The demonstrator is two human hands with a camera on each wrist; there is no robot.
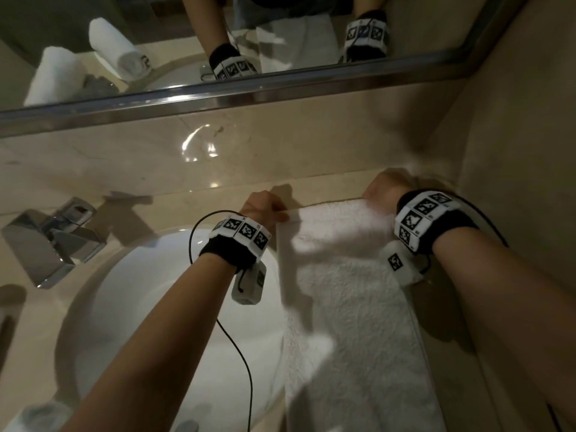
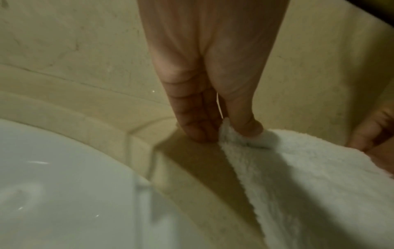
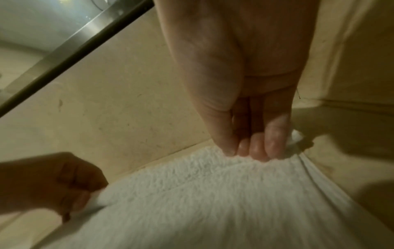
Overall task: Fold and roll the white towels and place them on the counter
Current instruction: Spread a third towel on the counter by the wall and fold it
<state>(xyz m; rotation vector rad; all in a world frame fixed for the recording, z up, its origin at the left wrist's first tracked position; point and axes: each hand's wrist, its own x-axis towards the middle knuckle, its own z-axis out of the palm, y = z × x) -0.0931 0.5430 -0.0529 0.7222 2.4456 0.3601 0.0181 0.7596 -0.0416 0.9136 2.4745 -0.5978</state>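
A white towel (image 1: 349,294) lies as a long strip on the beige counter (image 1: 131,169), just to the right of the white sink basin (image 1: 149,307), its long axis running from the near edge of the scene to the far backsplash. Its pile is fluffy terry with a flatter woven band along the right edge, and its far end is lifted slightly off the stone. The left hand (image 1: 261,207) pinches the far left corner: in the left wrist view the thumb and the closed-together fingers (image 2: 192,121) nip a small tuft of cloth between them. The right hand (image 1: 381,190) grips the far right corner with curled fingers (image 3: 258,146) pressed side by side, the cloth bunching into creases beneath them. The far edge stretches between the two hands, close to the wall. A chrome faucet (image 1: 53,235) stands to the left of the basin. The mirror (image 1: 93,42) above reflects rolled white towels (image 1: 118,48) at the far left.
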